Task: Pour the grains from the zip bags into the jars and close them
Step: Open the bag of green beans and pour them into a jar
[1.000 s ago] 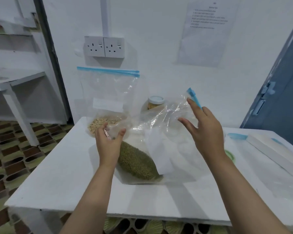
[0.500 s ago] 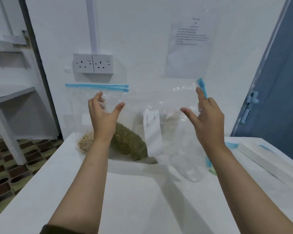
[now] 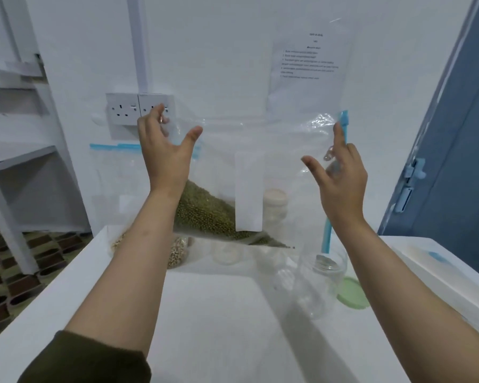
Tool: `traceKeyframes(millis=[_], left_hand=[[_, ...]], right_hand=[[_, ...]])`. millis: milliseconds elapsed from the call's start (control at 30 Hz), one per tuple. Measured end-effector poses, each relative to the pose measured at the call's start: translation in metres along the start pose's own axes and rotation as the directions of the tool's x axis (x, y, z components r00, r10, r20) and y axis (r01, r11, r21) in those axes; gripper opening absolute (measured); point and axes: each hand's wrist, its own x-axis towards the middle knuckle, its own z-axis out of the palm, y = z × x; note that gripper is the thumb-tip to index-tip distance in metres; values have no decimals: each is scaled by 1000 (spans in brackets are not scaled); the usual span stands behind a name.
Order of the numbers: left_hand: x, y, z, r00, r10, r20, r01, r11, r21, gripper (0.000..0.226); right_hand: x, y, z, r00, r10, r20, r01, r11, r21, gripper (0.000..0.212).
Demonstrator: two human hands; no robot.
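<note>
Both hands pinch zip bag [image 3: 233, 167] up off bench [image 3: 219, 313]: left hand [image 3: 163, 150] closed corner, right hand [image 3: 340, 178] zip end. Tilted so green grains [image 3: 205, 214] slide twd open jar [image 3: 320, 283].

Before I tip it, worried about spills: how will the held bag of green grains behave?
Probably floppy: the zip bag is thin clear film. Its green grains pile in one low corner, so weight may shift suddenly.

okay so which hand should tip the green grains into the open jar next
Left, probably. The left hand holds the zip bag above the green grains; raising it would slide them toward the blue zip end at the right hand, above the open jar.
</note>
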Motion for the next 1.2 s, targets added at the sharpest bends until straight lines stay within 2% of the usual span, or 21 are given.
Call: traceKeyframes(millis=[167,633,1200], left_hand=[[1,0,11,1000,5,-12,-5,1000,-2,71],[10,18,40,995,60,85,-59,998,-11,70],[20,35,59,985,139,104,-139,990,-16,71]], right_hand=[[3,17,3,1000,12,-11,-12,999,50,74],[-9,41,-5,997,48,-59,-46,999,24,85],[-7,49,-21,992,30,-119,-27,999,23,88]])
